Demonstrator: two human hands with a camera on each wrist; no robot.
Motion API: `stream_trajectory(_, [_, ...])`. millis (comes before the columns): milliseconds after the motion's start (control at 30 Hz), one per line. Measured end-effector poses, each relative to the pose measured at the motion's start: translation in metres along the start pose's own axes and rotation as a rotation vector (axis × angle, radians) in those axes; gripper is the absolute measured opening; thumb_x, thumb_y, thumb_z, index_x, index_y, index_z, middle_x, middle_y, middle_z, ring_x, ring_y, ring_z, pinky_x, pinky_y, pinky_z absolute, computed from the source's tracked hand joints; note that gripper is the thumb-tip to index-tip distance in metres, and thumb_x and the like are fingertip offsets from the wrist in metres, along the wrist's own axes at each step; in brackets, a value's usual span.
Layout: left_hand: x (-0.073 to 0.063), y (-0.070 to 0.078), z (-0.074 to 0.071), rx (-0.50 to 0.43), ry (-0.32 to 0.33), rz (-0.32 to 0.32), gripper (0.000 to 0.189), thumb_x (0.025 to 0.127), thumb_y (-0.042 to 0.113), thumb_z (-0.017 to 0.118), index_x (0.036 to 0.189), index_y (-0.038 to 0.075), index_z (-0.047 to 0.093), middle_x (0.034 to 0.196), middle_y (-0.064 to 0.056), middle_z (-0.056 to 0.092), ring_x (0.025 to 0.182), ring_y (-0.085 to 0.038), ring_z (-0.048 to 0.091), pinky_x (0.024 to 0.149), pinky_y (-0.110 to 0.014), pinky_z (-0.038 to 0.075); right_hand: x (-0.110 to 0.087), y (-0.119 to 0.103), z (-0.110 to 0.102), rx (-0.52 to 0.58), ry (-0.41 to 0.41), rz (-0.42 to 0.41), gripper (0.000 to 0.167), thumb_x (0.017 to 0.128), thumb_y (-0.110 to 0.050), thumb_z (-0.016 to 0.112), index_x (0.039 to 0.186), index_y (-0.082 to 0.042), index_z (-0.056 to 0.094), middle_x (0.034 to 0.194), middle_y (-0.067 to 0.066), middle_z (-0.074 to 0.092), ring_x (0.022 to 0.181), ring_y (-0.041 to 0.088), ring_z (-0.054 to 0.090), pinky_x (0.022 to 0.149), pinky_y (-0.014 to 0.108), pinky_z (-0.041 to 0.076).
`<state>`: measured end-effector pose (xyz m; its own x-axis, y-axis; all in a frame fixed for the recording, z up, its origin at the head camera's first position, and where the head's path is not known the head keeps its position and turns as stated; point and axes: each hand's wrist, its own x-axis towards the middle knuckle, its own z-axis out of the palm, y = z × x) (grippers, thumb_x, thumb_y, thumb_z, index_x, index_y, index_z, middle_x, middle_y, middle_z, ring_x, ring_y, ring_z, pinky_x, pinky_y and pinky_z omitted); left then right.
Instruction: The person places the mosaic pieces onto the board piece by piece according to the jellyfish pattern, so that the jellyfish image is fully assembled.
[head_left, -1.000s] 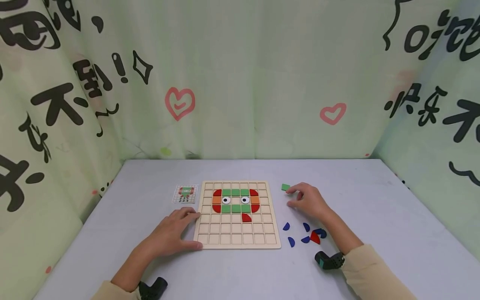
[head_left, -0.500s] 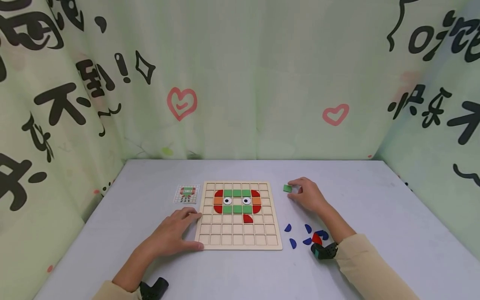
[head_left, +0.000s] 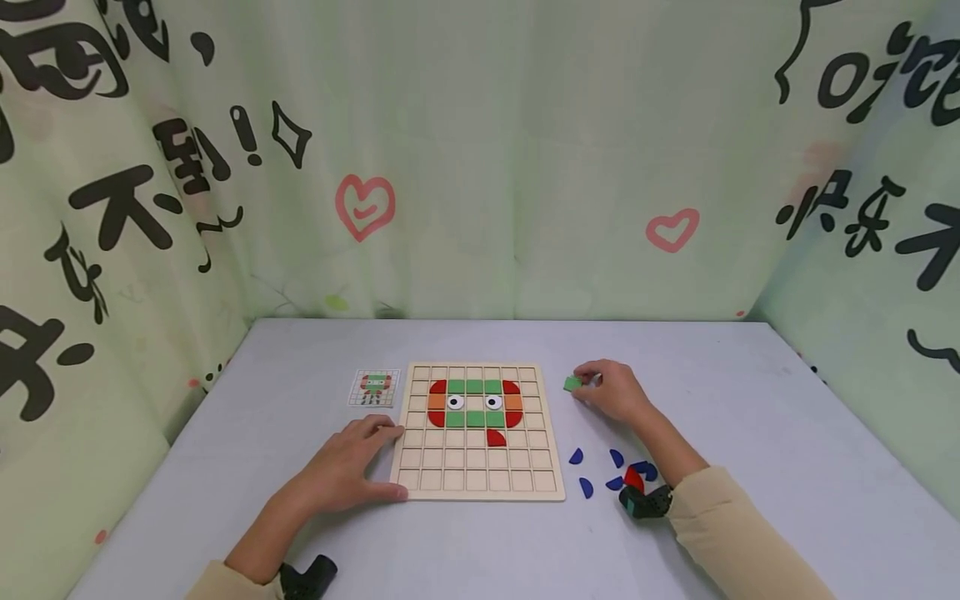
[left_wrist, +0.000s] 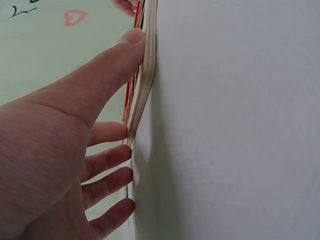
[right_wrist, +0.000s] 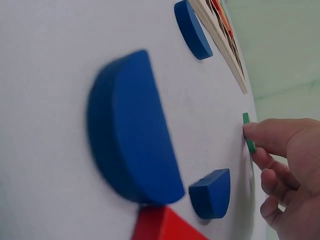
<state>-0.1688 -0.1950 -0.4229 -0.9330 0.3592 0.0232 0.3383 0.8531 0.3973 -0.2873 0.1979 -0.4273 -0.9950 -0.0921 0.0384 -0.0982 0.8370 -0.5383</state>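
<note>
My right hand (head_left: 615, 392) pinches a small green square block (head_left: 572, 383) between thumb and fingers, right of the board's top corner. The right wrist view shows that block (right_wrist: 246, 120) edge-on beneath the thumb. My left hand (head_left: 341, 468) lies at the left side of a wooden grid board (head_left: 454, 481), thumb at the near corner and fingertips at the side edge. On the board, green, red and orange pieces surround two eye pieces (head_left: 455, 402) in a robot-like head. A red quarter-round piece (head_left: 496, 437) sits just below it.
A picture card (head_left: 374, 388) lies left of the board. Several blue half-round pieces (head_left: 586, 487) and a red piece (head_left: 633, 477) are scattered right of it, partly under the right wrist camera (head_left: 647, 502). A printed curtain (head_left: 513, 208) stands behind the table.
My right hand has moved from reaching at the green block to pinching it, and the block has turned and shifted slightly. The left hand stays by the board.
</note>
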Motion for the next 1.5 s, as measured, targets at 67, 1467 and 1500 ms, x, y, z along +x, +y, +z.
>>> stream_trajectory(67, [0.000, 0.000, 0.001, -0.001, -0.002, -0.006, 0.083, 0.070, 0.055, 0.080, 0.137, 0.015, 0.054, 0.137, -0.002, 0.049, 0.125, -0.023, 0.046, 0.103, -0.049, 0.040, -0.001, 0.000, 0.000, 0.000, -0.005, 0.006, 0.030, 0.087, -0.016, 0.071, 0.114, -0.004, 0.068, 0.107, 0.013, 0.065, 0.092, 0.025, 0.053, 0.075, 0.030, 0.048])
stream_trajectory(1467, [-0.001, -0.002, 0.002, -0.005, -0.012, -0.023, 0.082, 0.070, 0.054, 0.080, 0.138, 0.016, 0.053, 0.137, -0.002, 0.049, 0.125, -0.023, 0.046, 0.103, -0.049, 0.040, -0.036, -0.065, 0.021, 0.156, -0.135, -0.369, 0.021, 0.082, -0.013, 0.075, 0.102, -0.014, 0.072, 0.095, 0.000, 0.067, 0.078, 0.014, 0.051, 0.063, 0.023, 0.044])
stream_trajectory(1500, [-0.001, -0.002, 0.003, -0.005, -0.015, -0.020, 0.082, 0.071, 0.054, 0.080, 0.138, 0.016, 0.053, 0.137, -0.002, 0.049, 0.125, -0.023, 0.046, 0.103, -0.049, 0.040, -0.037, -0.066, 0.023, 0.163, -0.145, -0.373, 0.021, 0.082, -0.013, 0.075, 0.102, -0.014, 0.072, 0.095, -0.001, 0.067, 0.077, 0.014, 0.051, 0.063, 0.023, 0.044])
